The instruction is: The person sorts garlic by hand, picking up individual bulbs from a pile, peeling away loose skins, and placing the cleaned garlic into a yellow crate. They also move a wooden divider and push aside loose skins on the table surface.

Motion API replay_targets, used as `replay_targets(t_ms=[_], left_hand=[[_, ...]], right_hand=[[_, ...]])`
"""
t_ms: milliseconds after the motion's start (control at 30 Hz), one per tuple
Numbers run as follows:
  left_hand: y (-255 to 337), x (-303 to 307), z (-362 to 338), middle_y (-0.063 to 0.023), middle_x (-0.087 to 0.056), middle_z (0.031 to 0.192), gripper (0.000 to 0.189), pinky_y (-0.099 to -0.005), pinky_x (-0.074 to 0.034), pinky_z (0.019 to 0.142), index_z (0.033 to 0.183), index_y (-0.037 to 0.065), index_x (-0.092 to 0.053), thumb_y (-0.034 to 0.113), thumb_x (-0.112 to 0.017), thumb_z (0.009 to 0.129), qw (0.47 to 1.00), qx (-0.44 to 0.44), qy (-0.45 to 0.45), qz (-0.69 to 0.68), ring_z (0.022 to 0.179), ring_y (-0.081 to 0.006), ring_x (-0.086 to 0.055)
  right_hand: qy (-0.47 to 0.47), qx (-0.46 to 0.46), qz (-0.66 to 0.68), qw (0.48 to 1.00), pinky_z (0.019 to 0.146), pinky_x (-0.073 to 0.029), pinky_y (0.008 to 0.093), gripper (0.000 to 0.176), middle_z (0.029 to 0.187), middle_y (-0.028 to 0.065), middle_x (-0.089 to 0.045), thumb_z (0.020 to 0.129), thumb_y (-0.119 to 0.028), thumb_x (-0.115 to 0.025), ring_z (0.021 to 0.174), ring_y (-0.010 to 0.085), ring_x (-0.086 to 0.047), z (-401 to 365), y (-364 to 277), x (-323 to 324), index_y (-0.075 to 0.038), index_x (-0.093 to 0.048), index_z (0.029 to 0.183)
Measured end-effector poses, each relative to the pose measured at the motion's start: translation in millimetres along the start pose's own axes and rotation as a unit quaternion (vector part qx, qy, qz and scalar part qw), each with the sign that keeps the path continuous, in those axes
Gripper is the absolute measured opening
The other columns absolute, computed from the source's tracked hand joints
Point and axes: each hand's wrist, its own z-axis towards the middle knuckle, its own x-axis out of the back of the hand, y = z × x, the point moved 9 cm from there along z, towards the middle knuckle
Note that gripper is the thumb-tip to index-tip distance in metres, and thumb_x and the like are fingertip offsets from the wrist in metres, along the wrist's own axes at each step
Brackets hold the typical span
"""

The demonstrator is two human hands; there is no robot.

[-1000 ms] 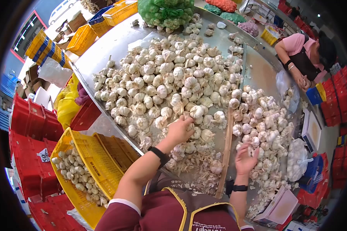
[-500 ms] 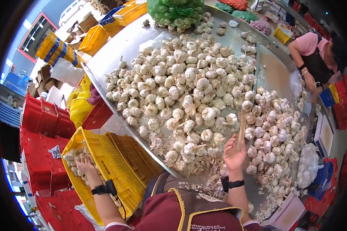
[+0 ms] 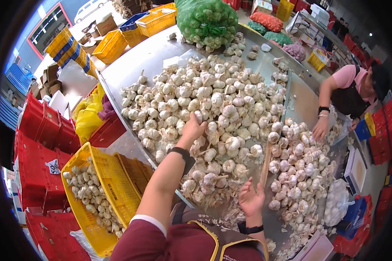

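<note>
A big pile of garlic bulbs [image 3: 231, 113] covers the middle of the metal table. My left hand [image 3: 192, 129] reaches into this pile, with thumb and fingers closed around one garlic bulb [image 3: 198, 116]. My right hand [image 3: 251, 199] hovers low over the near side of the table, palm turned up, fingers slightly curled and apart, nothing in it. Just beyond its fingertips stands a wooden divider strip [image 3: 265, 163]. To the right of the strip lies a second heap of garlic [image 3: 298, 163]. At my left, a yellow crate [image 3: 101, 174] holds many bulbs.
Red crates [image 3: 41, 174] are stacked at the far left. A green net sack of garlic [image 3: 208, 21] stands at the table's far edge. Across the table, a co-worker [image 3: 350, 89] in a pink sleeve reaches a hand toward the right heap. A bag of white bulbs [image 3: 339, 202] lies at the right.
My left hand has gone from inside the yellow crate to the middle pile and closed on a bulb. My right hand has drawn slightly back. The co-worker's hand has come closer to the right heap.
</note>
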Motion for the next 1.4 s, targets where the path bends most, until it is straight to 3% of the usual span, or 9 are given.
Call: replay_targets(t_ms=[167, 267, 500, 633, 700, 800, 1000, 1233, 1400], left_hand=[[-2, 9, 18, -0.0174, -0.066, 0.090, 0.060, -0.0461, -0.053, 0.078, 0.131, 0.006, -0.038, 0.029, -0.064, 0.081, 0.998, -0.029, 0.007, 0.057, 0.095, -0.0391, -0.064], [-13, -1, -11, -0.0057, -0.057, 0.089, 0.049, -0.0377, -0.059, 0.071, 0.130, 0.015, -0.039, 0.010, -0.055, 0.084, 0.867, 0.115, -0.187, -0.448, 0.096, -0.0259, -0.066], [-11, 17, -75, -0.0074, -0.060, 0.098, 0.032, -0.0364, -0.058, 0.073, 0.117, 0.015, -0.050, 0.010, -0.058, 0.086, 0.704, 0.129, -0.215, -0.664, 0.092, -0.0213, -0.065], [10, 23, -110, -0.0065, -0.063, 0.093, 0.018, -0.0297, -0.053, 0.064, 0.098, 0.011, -0.057, 0.019, -0.066, 0.085, 0.745, 0.077, -0.239, -0.618, 0.074, -0.0157, -0.062], [34, 23, -137, -0.0070, -0.063, 0.097, 0.019, -0.0321, -0.053, 0.073, 0.097, 0.010, -0.063, 0.019, -0.070, 0.082, 0.847, -0.035, -0.280, -0.450, 0.083, -0.0183, -0.062], [98, 27, -199, -0.0092, -0.062, 0.109, 0.025, -0.0410, -0.046, 0.094, 0.103, 0.009, -0.070, 0.014, -0.073, 0.079, 0.841, -0.331, -0.353, -0.242, 0.104, -0.0235, -0.058], [22, 24, -81, -0.0136, -0.061, 0.099, 0.032, -0.0412, -0.051, 0.077, 0.094, 0.007, -0.065, 0.035, -0.070, 0.080, 0.991, -0.122, -0.053, 0.027, 0.089, -0.0320, -0.063], [15, -30, -52, -0.0164, -0.064, 0.096, 0.052, -0.0435, -0.052, 0.077, 0.101, 0.005, -0.056, 0.038, -0.076, 0.066, 0.949, -0.122, -0.091, 0.277, 0.089, -0.0341, -0.065], [7, -6, -55, -0.0167, -0.066, 0.088, 0.055, -0.0429, -0.053, 0.078, 0.108, 0.004, -0.055, 0.032, -0.076, 0.066, 0.988, -0.082, -0.094, 0.096, 0.084, -0.0326, -0.067]], right_hand=[[0.024, 0.026, 0.006, 0.999, 0.082, -0.052, 0.0343, 0.034, 0.101, 0.0073, -0.063, 0.096, -0.032, -0.050, 0.094, 0.0216, -0.060, -7, -11, 18, -0.009, -0.060, 0.118], [0.034, 0.019, 0.000, 0.999, 0.082, -0.052, 0.0342, 0.034, 0.101, 0.0075, -0.063, 0.096, -0.032, -0.051, 0.094, 0.0219, -0.060, 3, -6, 15, -0.009, -0.060, 0.118], [0.052, -0.055, -0.047, 0.996, 0.081, -0.052, 0.0340, 0.033, 0.101, 0.0079, -0.064, 0.095, -0.029, -0.051, 0.094, 0.0236, -0.060, 37, 31, 0, -0.008, -0.060, 0.119], [0.028, -0.111, -0.082, 0.990, 0.082, -0.052, 0.0360, 0.036, 0.105, 0.0119, -0.065, 0.095, -0.029, -0.050, 0.099, 0.0266, -0.061, 47, 59, 5, -0.007, -0.057, 0.123], [0.055, -0.128, -0.176, 0.975, 0.085, -0.052, 0.0350, 0.040, 0.111, 0.0100, -0.062, 0.096, -0.035, -0.046, 0.103, 0.0252, -0.060, 48, 73, 9, -0.009, -0.056, 0.125], [0.092, -0.119, -0.184, 0.971, 0.087, -0.052, 0.0394, 0.046, 0.114, 0.0141, -0.062, 0.097, -0.044, -0.043, 0.108, 0.0298, -0.060, 45, 90, -2, -0.007, -0.055, 0.123], [0.057, -0.157, -0.099, 0.981, 0.078, -0.053, 0.0405, 0.031, 0.084, 0.0109, -0.064, 0.098, -0.032, -0.050, 0.084, 0.0264, -0.063, 33, 85, 30, -0.005, -0.064, 0.103], [0.058, -0.173, -0.102, 0.978, 0.082, -0.054, 0.0413, 0.036, 0.089, 0.0116, -0.059, 0.099, -0.033, -0.047, 0.087, 0.0271, -0.061, 20, 83, 37, -0.003, -0.060, 0.113], [0.030, -0.175, -0.102, 0.979, 0.084, -0.053, 0.0421, 0.042, 0.094, 0.0133, -0.060, 0.099, -0.036, -0.044, 0.089, 0.0281, -0.061, 20, 79, 36, -0.004, -0.057, 0.122]])
